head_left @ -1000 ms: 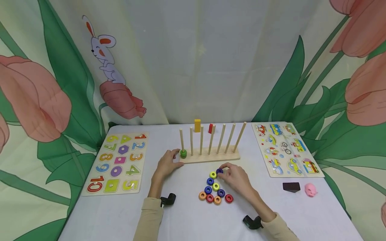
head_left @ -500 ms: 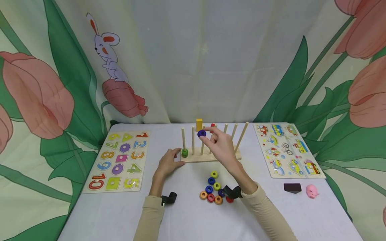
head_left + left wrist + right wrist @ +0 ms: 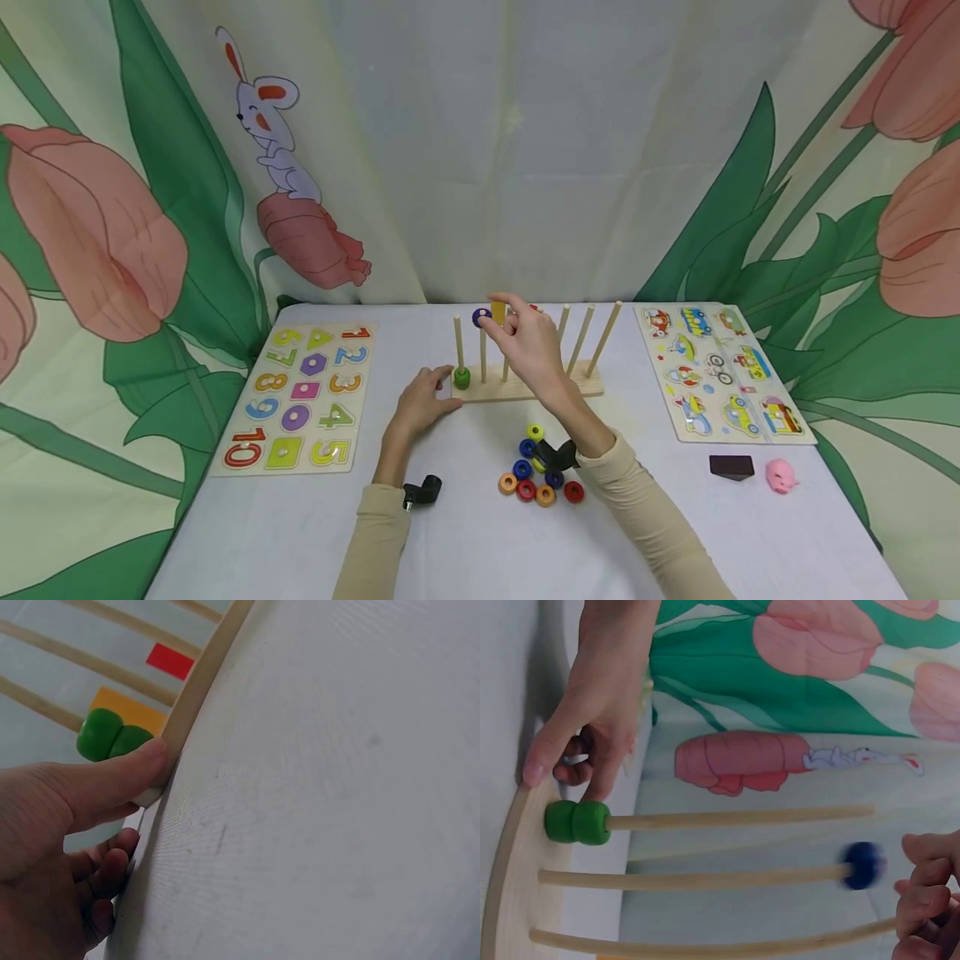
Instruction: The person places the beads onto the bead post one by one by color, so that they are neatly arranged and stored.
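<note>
A wooden peg stand (image 3: 517, 390) with several upright pegs stands mid-table. My left hand (image 3: 418, 406) grips its left end, thumb (image 3: 142, 766) on the front edge and forefinger behind. Two green rings (image 3: 577, 822) sit stacked at the foot of the leftmost peg. At the top of the second peg is a dark blue ring (image 3: 478, 317), blurred in the right wrist view, with the peg tip showing through its hole. Just right of this ring, my right hand (image 3: 528, 342) has thumb and forefinger spread; the right wrist view shows a gap between fingers (image 3: 922, 847) and ring.
Loose rings, such as a red ring (image 3: 573, 492) and a yellow ring (image 3: 535, 432), lie in front of the stand. A number puzzle board (image 3: 292, 400) is left, a vehicle puzzle board (image 3: 716, 371) right. A dark block (image 3: 731, 467) and pink pig head (image 3: 781, 476) lie front right.
My right hand picked the blue ring from the loose group, carried it up and left to the second peg's tip, and let go. My left hand stays on the stand.
</note>
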Tool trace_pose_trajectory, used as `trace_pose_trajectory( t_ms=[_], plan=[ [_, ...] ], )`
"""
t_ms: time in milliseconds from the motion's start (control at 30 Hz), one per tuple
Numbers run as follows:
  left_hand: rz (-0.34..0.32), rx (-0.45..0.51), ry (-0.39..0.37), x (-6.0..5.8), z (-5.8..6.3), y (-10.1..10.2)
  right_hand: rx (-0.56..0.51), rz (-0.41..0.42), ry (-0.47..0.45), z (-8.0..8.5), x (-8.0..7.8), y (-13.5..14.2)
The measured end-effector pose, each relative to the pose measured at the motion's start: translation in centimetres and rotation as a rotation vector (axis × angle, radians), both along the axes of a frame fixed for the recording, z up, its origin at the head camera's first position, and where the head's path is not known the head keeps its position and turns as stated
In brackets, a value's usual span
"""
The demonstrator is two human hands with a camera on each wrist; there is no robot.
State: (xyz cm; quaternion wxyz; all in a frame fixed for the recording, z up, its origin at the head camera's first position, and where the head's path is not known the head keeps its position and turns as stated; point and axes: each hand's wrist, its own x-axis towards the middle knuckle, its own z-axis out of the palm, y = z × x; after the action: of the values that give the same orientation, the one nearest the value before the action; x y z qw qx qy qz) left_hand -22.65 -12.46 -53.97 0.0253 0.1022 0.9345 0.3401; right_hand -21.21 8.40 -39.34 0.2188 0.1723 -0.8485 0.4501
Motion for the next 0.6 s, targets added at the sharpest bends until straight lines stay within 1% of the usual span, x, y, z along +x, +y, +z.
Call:
trace_pose_trajectory(
  t_ms=[100,200,333,467,533,600],
  plan=[
    [-0.005,0.003,-0.007,0.0,0.1,0.0,-0.055,0.024,-0.006,-0.6,0.9,0.7],
    [-0.001,-0.003,-0.008,-0.1,0.2,0.0,-0.058,0.038,-0.062,-1.9,2.2,1.8],
    [0.014,-0.012,0.0,-0.2,0.1,-0.1,0.006,0.037,-0.216,-4.9,4.5,3.9],
    [0.0,-0.009,-0.014,-0.2,0.0,-0.1,0.071,0.024,-0.379,-8.4,7.5,6.4],
    [-0.009,-0.011,-0.019,-0.2,-0.1,-0.1,0.111,0.021,-0.443,-10.0,9.0,7.6],
    [-0.004,-0.011,-0.025,-0.2,-0.1,-0.1,0.147,0.029,-0.492,-11.2,10.3,8.4]
  ],
)
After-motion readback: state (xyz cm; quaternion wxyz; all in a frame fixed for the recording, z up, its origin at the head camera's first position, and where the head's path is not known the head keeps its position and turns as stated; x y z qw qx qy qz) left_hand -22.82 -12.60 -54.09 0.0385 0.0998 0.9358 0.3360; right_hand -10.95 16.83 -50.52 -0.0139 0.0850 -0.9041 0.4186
